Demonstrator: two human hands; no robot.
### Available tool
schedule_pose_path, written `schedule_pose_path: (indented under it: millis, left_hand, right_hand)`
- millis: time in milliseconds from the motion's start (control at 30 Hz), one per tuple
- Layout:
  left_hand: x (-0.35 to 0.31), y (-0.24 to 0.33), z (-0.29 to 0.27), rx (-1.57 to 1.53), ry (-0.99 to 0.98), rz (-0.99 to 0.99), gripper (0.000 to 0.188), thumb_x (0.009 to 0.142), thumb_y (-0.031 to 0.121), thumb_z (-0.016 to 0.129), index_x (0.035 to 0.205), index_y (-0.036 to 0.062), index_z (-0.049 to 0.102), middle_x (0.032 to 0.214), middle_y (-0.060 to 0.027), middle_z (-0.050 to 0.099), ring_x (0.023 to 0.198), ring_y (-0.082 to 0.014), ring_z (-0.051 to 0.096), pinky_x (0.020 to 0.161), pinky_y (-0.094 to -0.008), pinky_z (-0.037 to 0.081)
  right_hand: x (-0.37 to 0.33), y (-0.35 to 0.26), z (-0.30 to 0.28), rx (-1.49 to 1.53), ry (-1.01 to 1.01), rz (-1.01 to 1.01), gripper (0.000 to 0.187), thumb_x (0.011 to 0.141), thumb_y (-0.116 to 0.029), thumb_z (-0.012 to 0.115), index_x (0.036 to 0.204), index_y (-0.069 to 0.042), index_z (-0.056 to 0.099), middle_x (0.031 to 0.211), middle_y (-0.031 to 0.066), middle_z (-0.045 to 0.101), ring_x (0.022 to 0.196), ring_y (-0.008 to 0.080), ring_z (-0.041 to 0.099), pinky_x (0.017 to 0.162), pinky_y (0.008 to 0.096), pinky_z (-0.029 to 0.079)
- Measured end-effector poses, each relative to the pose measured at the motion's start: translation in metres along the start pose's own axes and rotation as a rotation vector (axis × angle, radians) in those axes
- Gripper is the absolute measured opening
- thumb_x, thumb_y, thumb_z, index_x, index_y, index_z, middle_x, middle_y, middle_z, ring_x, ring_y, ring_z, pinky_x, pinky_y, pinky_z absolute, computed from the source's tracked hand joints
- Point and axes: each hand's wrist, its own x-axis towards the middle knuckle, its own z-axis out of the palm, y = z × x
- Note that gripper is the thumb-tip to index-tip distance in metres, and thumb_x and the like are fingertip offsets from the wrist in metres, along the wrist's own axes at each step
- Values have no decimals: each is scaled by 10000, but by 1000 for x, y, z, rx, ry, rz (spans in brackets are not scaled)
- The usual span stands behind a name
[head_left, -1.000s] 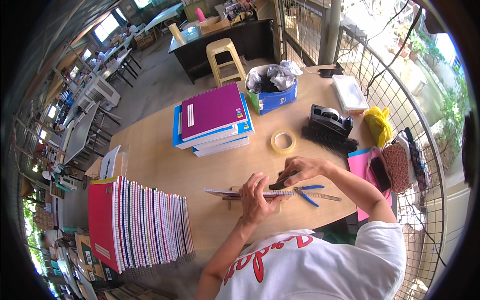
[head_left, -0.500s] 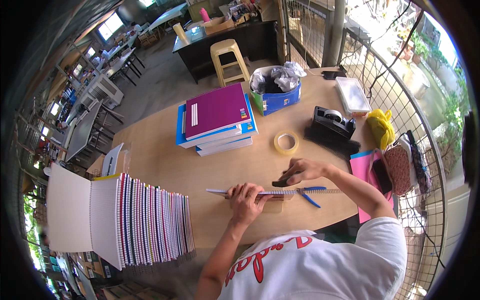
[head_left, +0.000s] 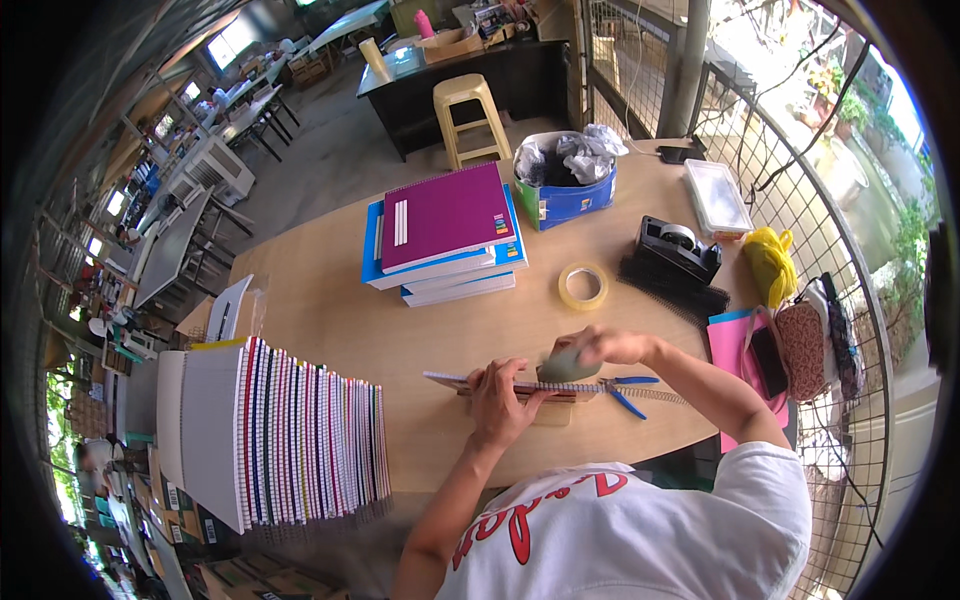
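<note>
My left hand [head_left: 500, 402] is closed around a notebook [head_left: 455, 382] held with its punched edge facing up. A wire spiral coil [head_left: 655, 394] runs along that edge, its loose end trailing to the right. My right hand [head_left: 612, 346] grips a flat grey-green pad [head_left: 568, 364], blurred by motion, just above the coil; whether it touches the coil I cannot tell. Blue-handled pliers [head_left: 632, 380] lie open on the table beside the coil. Under the notebook, a small block-like support [head_left: 560, 412] is partly hidden.
Many coil-bound notebooks [head_left: 310, 440] stand in a row at left. Behind lies a notebook stack with a purple cover [head_left: 450, 220]. A tape roll [head_left: 583, 287], tape dispenser [head_left: 680, 248], blue box of crumpled plastic [head_left: 565, 200], clear container [head_left: 717, 198] and yellow bundle [head_left: 770, 265] occupy the table's far and right sides.
My right hand has turned the grey-green pad so more of its face shows, moving it slightly along the coil. The left hand keeps its hold on the notebook. The whole view has shifted slightly.
</note>
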Motion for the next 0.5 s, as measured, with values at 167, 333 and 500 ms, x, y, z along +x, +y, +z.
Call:
schedule_pose_path:
  millis: [167, 333, 500]
  left_hand:
    - [6, -13, -34, 279, 73, -18, 634, 638, 515, 896, 1023, 119, 583, 1208, -135, 538, 1179, -303, 490, 961, -473, 362]
    - [-15, -48, -27, -68, 195, -316, 724, 574, 580, 906, 908, 56, 533, 1240, -204, 368, 1240, -369, 343, 979, -527, 371]
    - [-15, -46, -25, -52, 152, -298, 715, 591, 567, 902, 895, 56, 507, 1168, -192, 374, 1158, -360, 345, 962, -525, 377]
  right_hand:
    - [8, -20, -1, -314, 199, 227, 574, 810, -504, 695, 1155, -48, 743, 1076, 205, 695, 1041, 295, 586, 898, 396, 480]
    - [26, -11, 6, -750, 32, -38, 533, 851, -442, 646, 957, 76, 704, 1026, 162, 640, 1051, 232, 553, 883, 353, 457]
    - [24, 4, 4, -78, -16, -115, 427, 894, -399, 634, 1003, 0, 742, 1028, 166, 709, 1013, 281, 563, 880, 372, 457]
